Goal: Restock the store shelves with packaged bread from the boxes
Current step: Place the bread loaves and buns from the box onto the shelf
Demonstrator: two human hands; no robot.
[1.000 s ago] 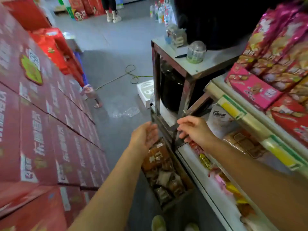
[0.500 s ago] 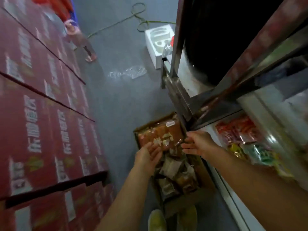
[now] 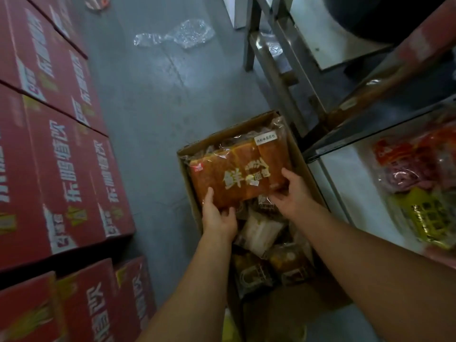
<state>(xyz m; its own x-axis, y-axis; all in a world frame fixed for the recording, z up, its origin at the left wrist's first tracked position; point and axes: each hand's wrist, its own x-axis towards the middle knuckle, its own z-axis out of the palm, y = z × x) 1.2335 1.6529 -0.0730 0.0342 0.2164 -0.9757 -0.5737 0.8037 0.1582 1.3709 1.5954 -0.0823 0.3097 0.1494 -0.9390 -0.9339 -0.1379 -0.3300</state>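
At the bottom of the frame two bare forearms reach forward into an open cardboard box (image 3: 299, 154) standing on the grey floor at lower centre. The left hand (image 3: 218, 217) grips the near left corner of a large orange-brown bread package (image 3: 237, 175), thumb on top and fingers curled beneath it. The right hand (image 3: 293, 193) holds the package's near right edge, thumb laid along its side and fingers tucked under. The package lies at the far end of the box, over smaller wrapped breads (image 3: 259, 233). To the right, a white shelf (image 3: 355, 174) carries red and yellow snack packets (image 3: 417, 178). Stacked red cartons (image 3: 56, 154) fill the left side. Farther off, crumpled clear plastic (image 3: 177, 35) lies on the floor at upper centre, beside a metal stand (image 3: 276, 60).
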